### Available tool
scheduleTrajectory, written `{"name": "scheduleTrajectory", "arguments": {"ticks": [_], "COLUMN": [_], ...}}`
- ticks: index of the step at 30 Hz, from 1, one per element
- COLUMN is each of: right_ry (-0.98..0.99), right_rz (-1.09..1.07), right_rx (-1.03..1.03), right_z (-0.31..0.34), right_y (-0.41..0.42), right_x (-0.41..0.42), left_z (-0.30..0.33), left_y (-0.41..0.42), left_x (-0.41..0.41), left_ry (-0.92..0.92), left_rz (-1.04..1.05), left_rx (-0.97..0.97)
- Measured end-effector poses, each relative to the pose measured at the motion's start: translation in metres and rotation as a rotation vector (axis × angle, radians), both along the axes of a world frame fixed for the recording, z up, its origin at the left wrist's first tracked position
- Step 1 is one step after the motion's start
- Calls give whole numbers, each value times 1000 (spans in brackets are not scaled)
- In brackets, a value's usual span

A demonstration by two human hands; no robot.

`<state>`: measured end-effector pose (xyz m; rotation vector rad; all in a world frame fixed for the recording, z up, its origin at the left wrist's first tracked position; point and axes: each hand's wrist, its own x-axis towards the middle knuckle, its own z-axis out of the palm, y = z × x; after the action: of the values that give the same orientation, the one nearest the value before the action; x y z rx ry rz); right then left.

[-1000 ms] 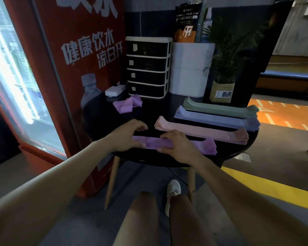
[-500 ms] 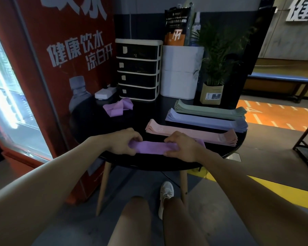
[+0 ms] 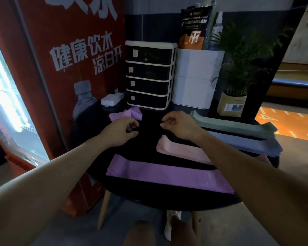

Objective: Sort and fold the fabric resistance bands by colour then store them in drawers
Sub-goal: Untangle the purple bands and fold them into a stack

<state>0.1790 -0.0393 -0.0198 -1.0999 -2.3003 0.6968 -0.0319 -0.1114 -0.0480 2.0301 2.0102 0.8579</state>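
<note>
A purple band stack point(image 3: 167, 173) lies flat along the near edge of the round black table point(image 3: 146, 139). Behind it lie a pink stack point(image 3: 181, 150), a blue stack point(image 3: 247, 144) and a green stack point(image 3: 235, 124). A folded purple band point(image 3: 130, 113) rests near the drawers. My left hand point(image 3: 122, 132) hovers just in front of that folded band, fingers curled, holding nothing. My right hand point(image 3: 180, 124) hovers over the table's middle, fingers loosely curled and empty. A black four-drawer unit point(image 3: 149, 75) with a white frame stands at the back, all drawers closed.
A red vending fridge point(image 3: 43, 86) stands to the left of the table. A white box point(image 3: 194, 80), a potted plant point(image 3: 238, 86) and a white power strip point(image 3: 111, 99) sit at the table's back. My legs and a white shoe point(image 3: 171, 222) show below.
Both hands have let go of the purple stack and moved forward over the table, the left toward the folded purple band. The stack now lies flat and uncovered.
</note>
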Motion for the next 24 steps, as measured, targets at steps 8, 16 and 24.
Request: {"name": "scheduleTrajectory", "arguments": {"ticks": [8,16,24], "right_ry": [-50,-120,7], "right_rz": [29,20,10], "right_rx": [-7,14,-1], "right_z": [-7,-25,-43], "right_y": [69,114,122], "right_x": [-69,-117,-139], "left_z": [-6,-13,-25], "left_y": [53,103,114], "left_x": [-54,-68,-68], "left_ry": [-13,-76,-133], "left_rz": [221,353,317], "left_rx": [59,51,66]}}
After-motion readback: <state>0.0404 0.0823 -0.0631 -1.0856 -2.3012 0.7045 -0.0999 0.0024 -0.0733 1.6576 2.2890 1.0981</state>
